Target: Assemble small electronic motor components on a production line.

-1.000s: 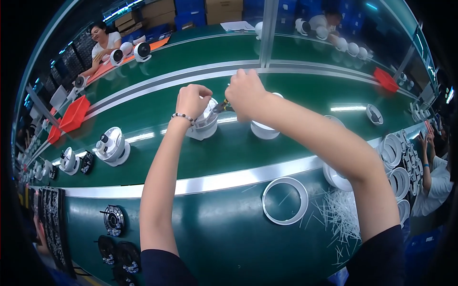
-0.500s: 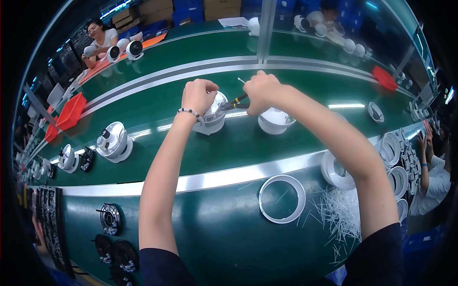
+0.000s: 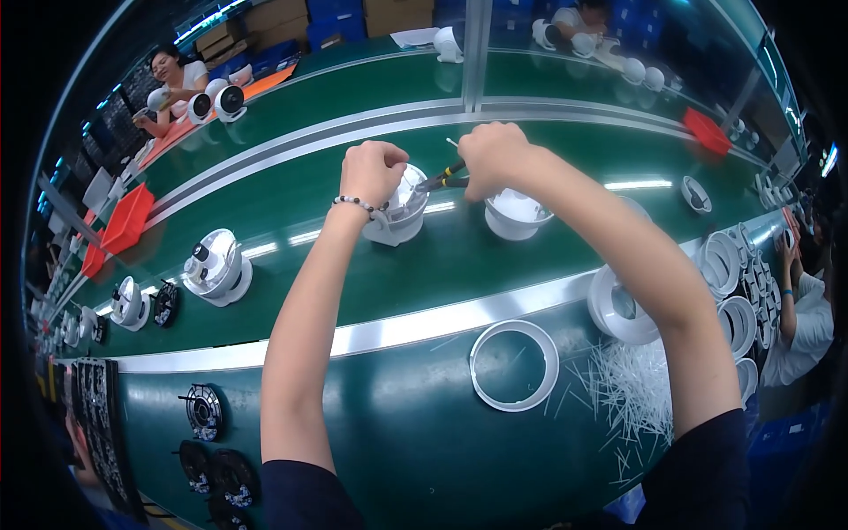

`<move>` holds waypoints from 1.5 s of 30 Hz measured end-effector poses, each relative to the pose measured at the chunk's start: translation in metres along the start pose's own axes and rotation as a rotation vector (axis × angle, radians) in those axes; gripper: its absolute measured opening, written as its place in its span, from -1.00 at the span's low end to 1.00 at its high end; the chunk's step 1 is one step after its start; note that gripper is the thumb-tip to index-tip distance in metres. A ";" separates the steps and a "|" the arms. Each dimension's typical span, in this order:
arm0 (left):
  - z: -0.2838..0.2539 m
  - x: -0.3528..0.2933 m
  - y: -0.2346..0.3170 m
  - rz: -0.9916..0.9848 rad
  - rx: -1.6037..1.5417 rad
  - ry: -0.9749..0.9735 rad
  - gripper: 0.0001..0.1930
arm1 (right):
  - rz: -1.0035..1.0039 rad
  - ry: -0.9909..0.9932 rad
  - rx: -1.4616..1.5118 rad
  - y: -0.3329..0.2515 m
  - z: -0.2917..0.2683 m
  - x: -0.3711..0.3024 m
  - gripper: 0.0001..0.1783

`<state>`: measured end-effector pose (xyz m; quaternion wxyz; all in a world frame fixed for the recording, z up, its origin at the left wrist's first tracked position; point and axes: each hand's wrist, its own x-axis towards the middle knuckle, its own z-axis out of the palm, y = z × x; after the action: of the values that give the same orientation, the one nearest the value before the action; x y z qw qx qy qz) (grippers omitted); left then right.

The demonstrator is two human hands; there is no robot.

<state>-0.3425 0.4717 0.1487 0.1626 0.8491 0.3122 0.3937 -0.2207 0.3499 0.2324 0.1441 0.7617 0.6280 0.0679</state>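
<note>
My right hand grips cutting pliers with black and yellow handles; a thin white strip juts up near its fingertips. The pliers' jaws reach into a white bowl-shaped housing on the green conveyor belt. At that housing's upper left rim, my left hand, with a beaded bracelet on its wrist, has thumb and fingers pinched together. Whatever it pinches is hidden. A second white housing sits below my right hand, partly covered by it.
More white housings stand along the belt to the left. On the nearer table lie a white ring, a heap of thin white strips and black round parts. Red trays are at the far left. Co-workers sit across and at right.
The pliers' handles have drawn closer together in my right hand. The housings on the belt have shifted slightly right relative to the table, and both hands stay at the same housing.
</note>
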 end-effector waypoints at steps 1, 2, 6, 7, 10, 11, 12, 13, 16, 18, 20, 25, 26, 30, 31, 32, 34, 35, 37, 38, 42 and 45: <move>0.000 0.001 0.000 0.003 -0.001 -0.002 -0.87 | 0.004 0.012 -0.018 -0.001 0.000 0.000 -0.60; 0.000 0.001 0.000 0.005 -0.003 -0.006 -0.87 | 0.008 0.025 -0.036 -0.002 0.001 0.001 -0.59; -0.002 0.002 0.003 0.026 -0.008 -0.001 -0.87 | 0.024 0.028 -0.046 -0.007 0.002 0.005 -0.58; -0.002 0.002 0.005 0.026 -0.011 -0.007 -0.88 | 0.028 0.033 -0.042 -0.007 0.003 0.006 -0.56; -0.001 0.003 0.005 0.038 -0.028 -0.009 -0.86 | 0.038 0.030 -0.015 -0.006 0.002 0.005 -0.55; -0.001 0.003 0.005 0.040 -0.026 -0.010 -0.86 | 0.042 0.024 0.007 -0.005 0.001 0.004 -0.55; -0.001 0.004 0.006 0.033 -0.024 -0.015 -0.86 | 0.044 0.024 0.009 -0.003 0.001 0.004 -0.55; -0.001 0.004 0.007 0.026 -0.024 -0.019 -0.86 | 0.042 0.027 0.019 0.000 0.001 0.002 -0.56; -0.003 0.004 0.008 0.039 -0.031 -0.014 -0.87 | 0.026 0.070 0.015 0.003 0.004 -0.004 -0.57; -0.005 0.005 0.008 0.049 -0.014 -0.012 -0.88 | 0.016 0.111 -0.001 0.002 0.007 -0.008 -0.58; -0.007 0.005 0.010 0.055 0.006 -0.009 -0.88 | 0.026 0.171 -0.056 -0.003 0.006 -0.011 -0.60; -0.009 0.006 0.019 0.074 0.009 -0.027 -0.88 | 0.045 0.174 0.021 -0.001 0.006 -0.015 -0.64; -0.009 0.007 0.021 0.078 0.006 -0.027 -0.88 | 0.044 0.155 0.026 -0.002 0.004 -0.017 -0.65; -0.011 0.006 0.027 0.126 -0.053 0.044 -0.89 | -0.005 0.190 -0.032 0.006 -0.006 -0.033 -0.67; -0.016 0.003 0.027 0.141 -0.094 0.104 -0.90 | 0.016 0.261 -0.001 0.009 -0.007 -0.035 -0.64; -0.016 -0.001 0.031 0.141 -0.098 0.105 -0.90 | 0.046 0.328 0.020 0.017 -0.012 -0.039 -0.61; -0.017 -0.019 0.041 0.189 -0.513 0.379 -0.88 | 0.099 0.391 0.065 0.038 -0.040 -0.059 -0.55; -0.014 -0.037 0.061 0.168 -0.547 0.309 -0.88 | 0.141 0.526 0.030 0.054 -0.051 -0.070 -0.53; 0.011 -0.077 0.099 0.265 -0.641 0.126 -0.87 | 0.233 0.699 0.101 0.073 -0.075 -0.082 -0.49; 0.021 -0.095 0.116 0.402 -0.773 0.009 -0.87 | 0.214 0.776 0.098 0.075 -0.085 -0.084 -0.49; 0.002 -0.142 0.135 0.620 -0.746 -0.263 -0.68 | -0.098 0.847 0.185 0.002 -0.107 -0.074 -0.53; -0.067 -0.128 0.109 0.650 -0.615 0.008 -0.72 | -0.298 0.963 0.133 -0.036 -0.098 -0.057 -0.54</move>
<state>-0.4138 0.3077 0.1755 0.2743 0.8136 -0.1017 0.5024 -0.2942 0.3134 0.3191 -0.2027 0.5537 0.7279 0.3499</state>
